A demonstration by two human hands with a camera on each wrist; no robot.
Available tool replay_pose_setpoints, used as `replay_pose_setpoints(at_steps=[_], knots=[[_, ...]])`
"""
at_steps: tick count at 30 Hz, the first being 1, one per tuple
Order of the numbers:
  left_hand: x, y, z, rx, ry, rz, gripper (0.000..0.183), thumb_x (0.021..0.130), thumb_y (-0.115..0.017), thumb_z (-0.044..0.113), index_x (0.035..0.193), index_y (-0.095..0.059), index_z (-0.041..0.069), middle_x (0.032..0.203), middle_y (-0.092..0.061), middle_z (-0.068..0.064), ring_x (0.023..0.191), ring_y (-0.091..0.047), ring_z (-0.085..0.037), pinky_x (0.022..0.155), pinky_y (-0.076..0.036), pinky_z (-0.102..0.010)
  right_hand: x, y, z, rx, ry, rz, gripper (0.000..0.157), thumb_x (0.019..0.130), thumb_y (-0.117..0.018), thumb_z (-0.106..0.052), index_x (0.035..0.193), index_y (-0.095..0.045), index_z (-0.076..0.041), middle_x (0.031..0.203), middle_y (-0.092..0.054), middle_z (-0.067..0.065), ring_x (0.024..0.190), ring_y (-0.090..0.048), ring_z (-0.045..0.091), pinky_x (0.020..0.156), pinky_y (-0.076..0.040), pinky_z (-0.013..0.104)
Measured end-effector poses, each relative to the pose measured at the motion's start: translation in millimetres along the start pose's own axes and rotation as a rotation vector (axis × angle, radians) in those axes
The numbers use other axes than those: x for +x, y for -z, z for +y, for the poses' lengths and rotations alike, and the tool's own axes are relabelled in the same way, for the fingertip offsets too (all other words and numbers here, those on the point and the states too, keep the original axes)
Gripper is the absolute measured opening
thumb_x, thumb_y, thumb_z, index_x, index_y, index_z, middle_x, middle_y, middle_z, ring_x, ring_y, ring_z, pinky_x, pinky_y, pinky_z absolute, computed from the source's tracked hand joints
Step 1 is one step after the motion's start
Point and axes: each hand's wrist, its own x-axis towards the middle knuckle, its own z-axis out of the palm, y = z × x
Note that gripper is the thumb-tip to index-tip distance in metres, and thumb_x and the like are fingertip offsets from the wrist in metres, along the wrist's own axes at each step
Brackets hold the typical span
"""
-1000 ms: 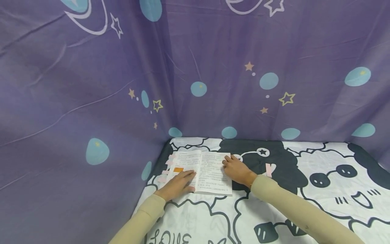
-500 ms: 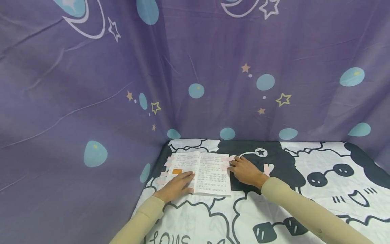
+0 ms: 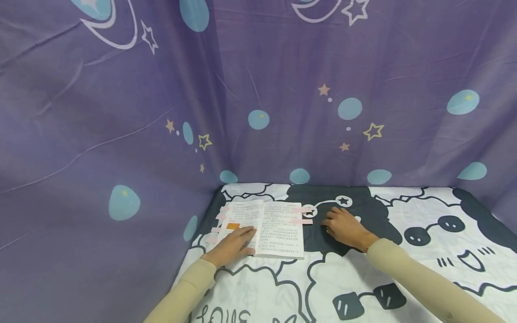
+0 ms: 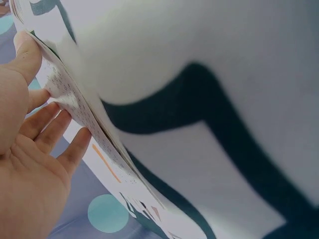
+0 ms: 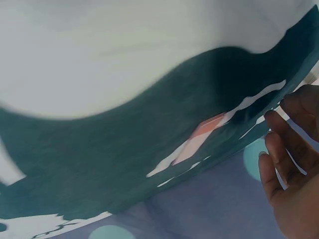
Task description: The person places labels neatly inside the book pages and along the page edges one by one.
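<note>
An open book (image 3: 280,242) with printed pages lies on the patterned cloth. Pink sticky tabs (image 3: 302,221) stick out past its right edge, and more pink tabs (image 3: 216,229) past its left edge. On the left page is an orange patch (image 3: 233,226). My left hand (image 3: 231,248) rests on that page, fingers extended, thumb at the near edge by the spine. To the right of the book, my right hand (image 3: 347,229) is over the dark cloth, fingers loosely bent around nothing. In the right wrist view a loose pink strip (image 5: 199,137) lies apart from the fingers; the hand hides it in the head view.
The black-and-white cartoon cloth (image 3: 282,291) covers the surface under both arms. Purple curtains (image 3: 282,89) with stars and blue ovals hang behind it and on the left.
My right hand has left the book's right edge and moved right, over the loose pink strip. Two pink tabs now show in full at that edge. The left hand stays on the page.
</note>
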Motion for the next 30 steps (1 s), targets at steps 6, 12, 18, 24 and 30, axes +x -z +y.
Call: replay_pose_setpoints(at_steps=[6, 12, 18, 24, 30], knots=[[-0.3, -0.3, -0.1, -0.002, 0.012, -0.009, 0.071, 0.1, -0.065, 0.041, 0.156, -0.042, 0.003, 0.161, -0.04, -0.014, 0.148, -0.037, -0.032, 0.12, -0.035, -0.047, -17, 3.5, 12, 0.028, -0.008, 0.078, 0.014, 0.08, -0.086, -0.01, 0.093, -0.08, -0.011, 0.087, -0.067, 0.002, 0.083, -0.057, 0.023, 0.074, -0.05, 0.045], [-0.1, -0.5, -0.5, 0.002, 0.0, 0.002, 0.071, 0.1, -0.065, 0.041, 0.156, -0.042, 0.002, 0.16, -0.041, -0.015, 0.147, -0.038, -0.033, 0.12, -0.035, -0.048, -31, 7.0, 22, 0.016, 0.0, 0.123, 0.016, 0.075, -0.09, -0.011, 0.086, -0.079, -0.013, 0.083, -0.067, -0.001, 0.08, -0.056, 0.021, 0.067, -0.046, 0.04], [0.5, -1.3, -0.3, -0.016, 0.012, -0.003, 0.07, 0.1, -0.066, 0.039, 0.156, -0.042, 0.002, 0.16, -0.04, -0.016, 0.148, -0.037, -0.034, 0.12, -0.034, -0.049, -41, 9.1, 27, 0.033, 0.012, 0.142, 0.017, 0.073, -0.092, -0.014, 0.083, -0.079, -0.013, 0.081, -0.067, -0.001, 0.077, -0.054, 0.02, 0.066, -0.047, 0.04], [0.6, -1.4, -0.3, -0.024, 0.018, -0.005, 0.07, 0.101, -0.066, 0.038, 0.156, -0.042, 0.002, 0.161, -0.04, -0.016, 0.148, -0.036, -0.035, 0.12, -0.034, -0.05, -52, 13.4, 29, 0.083, 0.009, 0.093, 0.012, 0.077, -0.091, -0.017, 0.083, -0.081, -0.013, 0.08, -0.067, -0.004, 0.075, -0.05, 0.017, 0.063, -0.045, 0.036], [0.8, -0.5, -0.1, -0.034, 0.011, -0.003, 0.07, 0.101, -0.066, 0.037, 0.156, -0.042, 0.001, 0.16, -0.039, -0.017, 0.148, -0.036, -0.035, 0.12, -0.033, -0.05, -62, 12.6, 35, 0.101, 0.013, 0.065, 0.017, 0.078, -0.09, -0.025, 0.079, -0.077, -0.016, 0.078, -0.063, -0.008, 0.077, -0.05, 0.013, 0.064, -0.045, 0.035]])
